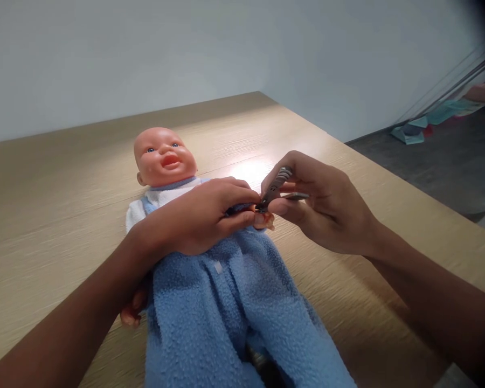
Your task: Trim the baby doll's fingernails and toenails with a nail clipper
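A baby doll [165, 156] in fuzzy blue overalls [194, 307] and a white top lies on its back, head toward the far side of the table. My left hand [210, 213] reaches across its chest, with thumb and fingers closed around the doll's arm near the wrist. Just past my fingertips shows the doll's small hand [265, 221]. My right hand [323, 205] pinches a metal nail clipper [277, 186], its lever and body spread apart. The clipper's jaw end is at the doll's fingers; whether it touches them I cannot tell.
The pale wooden table [84, 161] meets a grey wall [125, 59] at the back. Beyond the table's right edge, cloths [412, 130] lie on the dark floor [440, 167] along the wall. The doll's other hand [131, 313] rests beneath my left forearm.
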Available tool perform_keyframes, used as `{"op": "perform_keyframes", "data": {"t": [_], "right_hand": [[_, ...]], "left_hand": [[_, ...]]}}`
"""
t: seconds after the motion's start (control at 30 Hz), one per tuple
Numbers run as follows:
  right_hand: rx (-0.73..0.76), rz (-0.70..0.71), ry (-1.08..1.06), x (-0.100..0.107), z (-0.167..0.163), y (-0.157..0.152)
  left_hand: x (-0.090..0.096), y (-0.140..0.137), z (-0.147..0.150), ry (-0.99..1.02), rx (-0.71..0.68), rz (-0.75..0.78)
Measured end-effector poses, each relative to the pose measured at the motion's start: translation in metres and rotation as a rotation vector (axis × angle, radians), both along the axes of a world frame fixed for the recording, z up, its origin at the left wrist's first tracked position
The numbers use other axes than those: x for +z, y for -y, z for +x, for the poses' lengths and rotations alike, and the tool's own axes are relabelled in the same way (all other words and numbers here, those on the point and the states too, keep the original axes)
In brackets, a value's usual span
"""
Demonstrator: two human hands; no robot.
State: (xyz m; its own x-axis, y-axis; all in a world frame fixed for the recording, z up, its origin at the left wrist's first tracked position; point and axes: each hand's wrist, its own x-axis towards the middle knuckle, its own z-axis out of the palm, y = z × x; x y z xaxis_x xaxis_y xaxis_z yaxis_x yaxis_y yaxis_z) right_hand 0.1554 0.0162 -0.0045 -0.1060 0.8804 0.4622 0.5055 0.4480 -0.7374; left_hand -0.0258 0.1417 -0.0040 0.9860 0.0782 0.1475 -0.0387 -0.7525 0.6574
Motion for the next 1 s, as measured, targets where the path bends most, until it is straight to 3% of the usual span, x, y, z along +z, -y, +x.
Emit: {"op": "perform_keyframes", "data": {"t": [0.17, 0.53, 0.63, 0.77, 0.87, 1.0], "right_hand": [[0.009, -0.01, 0.018, -0.002, 0.0, 0.002], [-0.198, 0.181, 0.2, -0.004, -0.024, 0.009], [-0.285, 0.214, 0.089, -0.01, -0.024, 0.007], [-0.532, 0.318, -0.273, -0.029, -0.006, -0.009], [-0.573, 0.298, -0.388, -0.045, 0.012, -0.024], [-0.56, 0.289, -0.38, -0.057, 0.021, -0.032]], "left_hand": [[0.0, 0.0, 0.0, 0.002, 0.014, 0.003], [-0.002, -0.002, 0.001, 0.028, -0.013, -0.013], [-0.001, -0.002, 0.001, 0.027, -0.015, -0.015], [0.002, -0.002, 0.001, 0.014, -0.021, 0.001], [0.002, -0.001, 0.001, -0.025, -0.039, 0.128], [0.004, 0.003, -0.006, -0.132, 0.01, 0.303]]}}
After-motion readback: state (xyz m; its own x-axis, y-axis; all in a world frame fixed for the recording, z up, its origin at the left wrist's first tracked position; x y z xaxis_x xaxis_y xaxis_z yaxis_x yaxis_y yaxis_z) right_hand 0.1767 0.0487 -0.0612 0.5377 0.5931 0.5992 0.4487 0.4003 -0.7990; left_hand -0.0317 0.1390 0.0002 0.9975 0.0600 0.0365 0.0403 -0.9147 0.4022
